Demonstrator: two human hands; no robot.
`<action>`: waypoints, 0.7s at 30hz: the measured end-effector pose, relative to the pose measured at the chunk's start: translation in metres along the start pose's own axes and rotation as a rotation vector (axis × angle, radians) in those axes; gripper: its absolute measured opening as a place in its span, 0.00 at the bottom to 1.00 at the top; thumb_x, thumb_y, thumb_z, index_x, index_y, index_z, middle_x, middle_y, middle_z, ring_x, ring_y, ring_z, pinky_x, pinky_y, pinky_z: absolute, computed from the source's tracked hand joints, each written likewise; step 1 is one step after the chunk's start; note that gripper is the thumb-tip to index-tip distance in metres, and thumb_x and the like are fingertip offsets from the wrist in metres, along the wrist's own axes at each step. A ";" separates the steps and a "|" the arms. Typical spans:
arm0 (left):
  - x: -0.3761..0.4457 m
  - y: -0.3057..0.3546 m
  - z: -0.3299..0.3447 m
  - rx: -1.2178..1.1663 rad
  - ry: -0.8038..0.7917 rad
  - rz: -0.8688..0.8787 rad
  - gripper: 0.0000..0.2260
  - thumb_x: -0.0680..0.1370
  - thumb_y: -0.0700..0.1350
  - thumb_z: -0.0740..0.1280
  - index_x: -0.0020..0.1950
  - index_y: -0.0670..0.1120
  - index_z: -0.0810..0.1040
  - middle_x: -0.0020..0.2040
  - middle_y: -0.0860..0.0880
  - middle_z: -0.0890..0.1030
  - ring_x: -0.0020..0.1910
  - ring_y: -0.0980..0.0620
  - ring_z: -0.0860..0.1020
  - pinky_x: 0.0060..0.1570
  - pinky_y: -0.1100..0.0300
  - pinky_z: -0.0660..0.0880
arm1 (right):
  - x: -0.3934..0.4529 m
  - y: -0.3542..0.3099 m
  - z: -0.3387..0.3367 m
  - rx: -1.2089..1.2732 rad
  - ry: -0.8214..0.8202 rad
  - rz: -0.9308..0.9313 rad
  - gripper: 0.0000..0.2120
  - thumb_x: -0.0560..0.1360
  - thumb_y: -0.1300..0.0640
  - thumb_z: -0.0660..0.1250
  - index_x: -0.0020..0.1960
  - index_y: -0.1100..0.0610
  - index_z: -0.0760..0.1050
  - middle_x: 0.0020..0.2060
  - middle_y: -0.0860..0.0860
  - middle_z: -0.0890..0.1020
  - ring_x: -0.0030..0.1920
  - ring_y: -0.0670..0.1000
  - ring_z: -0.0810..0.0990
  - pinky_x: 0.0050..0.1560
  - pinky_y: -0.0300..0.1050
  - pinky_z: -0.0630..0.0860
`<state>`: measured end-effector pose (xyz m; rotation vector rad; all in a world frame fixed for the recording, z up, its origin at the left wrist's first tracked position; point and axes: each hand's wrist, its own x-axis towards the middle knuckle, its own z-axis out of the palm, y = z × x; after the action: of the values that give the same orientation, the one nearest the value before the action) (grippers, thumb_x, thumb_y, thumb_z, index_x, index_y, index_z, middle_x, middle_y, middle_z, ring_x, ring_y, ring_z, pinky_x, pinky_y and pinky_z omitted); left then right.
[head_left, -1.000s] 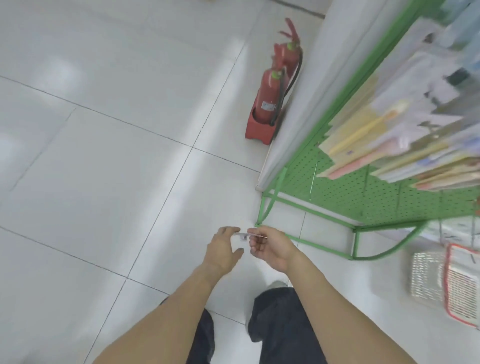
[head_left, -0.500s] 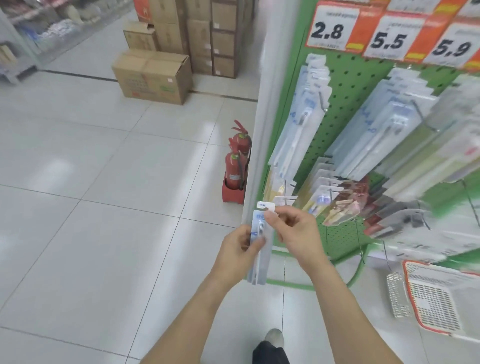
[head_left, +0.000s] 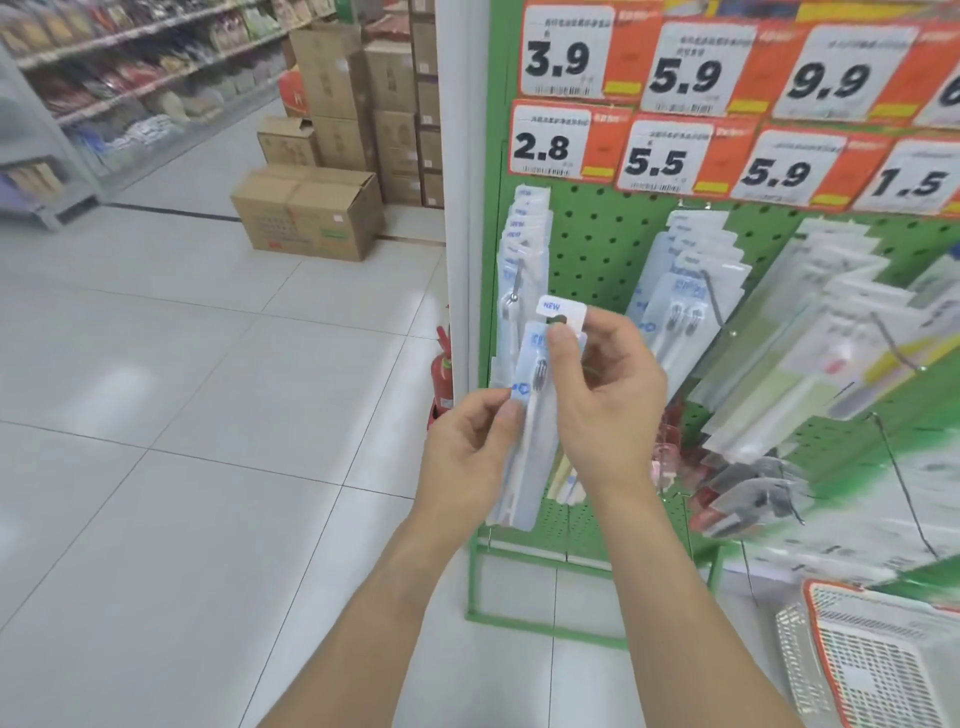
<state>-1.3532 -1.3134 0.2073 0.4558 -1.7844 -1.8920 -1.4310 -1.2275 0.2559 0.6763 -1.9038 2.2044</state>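
I hold a long clear toothbrush pack (head_left: 530, 447) upright in front of the green pegboard rack (head_left: 597, 249). My left hand (head_left: 467, 457) pinches its left edge at mid height. With thumb and fingers, my right hand (head_left: 602, 395) pinches the white hang tab marked NEW at the top. The tab's hole sits just right of a metal hook's tip (head_left: 513, 297), where several similar packs (head_left: 522, 239) hang.
More packs hang on hooks to the right under price cards (head_left: 665, 150). A red-rimmed white basket (head_left: 883, 660) sits on the floor at lower right. A red fire extinguisher (head_left: 441, 374) stands left of the rack. Cardboard boxes (head_left: 306, 213) lie beyond on the tiled floor.
My view has risen from the floor to the rack. Both hands have lifted the pack from low near the floor up to the level of the left hook.
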 end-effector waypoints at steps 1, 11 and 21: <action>0.004 0.002 0.005 0.002 0.002 0.011 0.08 0.83 0.38 0.64 0.57 0.38 0.81 0.49 0.44 0.86 0.48 0.55 0.82 0.51 0.63 0.77 | 0.006 -0.001 -0.001 -0.009 0.004 -0.014 0.05 0.80 0.61 0.69 0.52 0.52 0.80 0.35 0.42 0.81 0.32 0.40 0.76 0.35 0.34 0.71; 0.039 0.015 0.002 0.027 -0.062 0.058 0.05 0.81 0.36 0.67 0.55 0.41 0.81 0.46 0.50 0.86 0.42 0.58 0.82 0.40 0.68 0.75 | 0.041 0.004 0.009 -0.207 -0.038 -0.162 0.10 0.80 0.58 0.69 0.61 0.54 0.82 0.41 0.46 0.83 0.38 0.48 0.79 0.35 0.45 0.76; 0.052 0.008 -0.013 0.125 -0.149 0.055 0.08 0.80 0.38 0.70 0.47 0.51 0.81 0.39 0.59 0.83 0.41 0.56 0.81 0.46 0.62 0.75 | 0.038 0.009 0.009 -0.327 -0.072 -0.305 0.16 0.79 0.56 0.70 0.65 0.57 0.80 0.37 0.44 0.75 0.36 0.46 0.75 0.38 0.39 0.76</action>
<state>-1.3875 -1.3535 0.2193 0.3122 -1.9991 -1.8256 -1.4665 -1.2447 0.2651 0.9223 -1.9760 1.6620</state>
